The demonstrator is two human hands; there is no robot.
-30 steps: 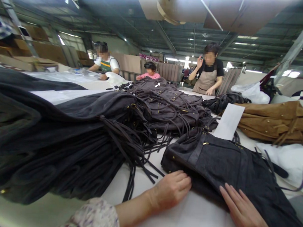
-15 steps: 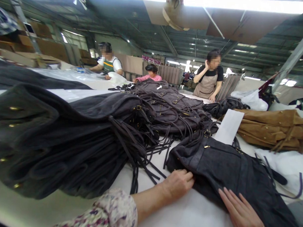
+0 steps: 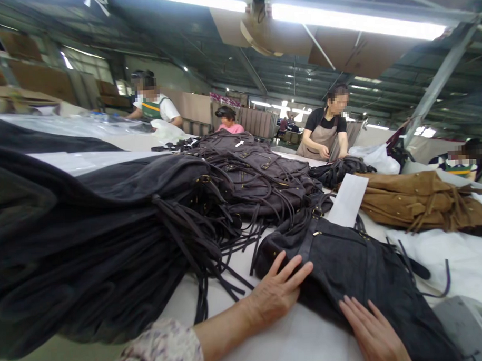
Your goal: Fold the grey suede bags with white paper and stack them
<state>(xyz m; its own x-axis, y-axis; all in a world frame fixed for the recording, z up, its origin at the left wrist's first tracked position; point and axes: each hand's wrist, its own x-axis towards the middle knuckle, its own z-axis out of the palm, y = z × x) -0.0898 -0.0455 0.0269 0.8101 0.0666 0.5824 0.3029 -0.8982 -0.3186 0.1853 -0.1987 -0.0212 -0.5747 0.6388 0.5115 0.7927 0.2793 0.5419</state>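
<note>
A dark bag (image 3: 347,266) with a zip pocket, straps and a brass buckle lies flat in front of me on the white table (image 3: 238,338). Fingers spread, my left hand (image 3: 278,290) rests on the bag's near left corner. My right hand (image 3: 372,328) lies flat on its near edge, fingers stretched out. Neither hand grips anything. A white paper sheet (image 3: 348,199) sticks up behind the bag's far edge.
On the left rises a thick stack of dark bags (image 3: 109,248) with dangling straps. More dark bags (image 3: 256,174) are heaped beyond. Brown bags (image 3: 419,198) and white plastic (image 3: 461,257) lie at right. Co-workers stand or sit behind, one in a brown apron (image 3: 318,138).
My left hand has opened from its pinch at the bag's edge and now lies spread on top. The right hand stays flat. The aproned person has lowered a hand from the head.
</note>
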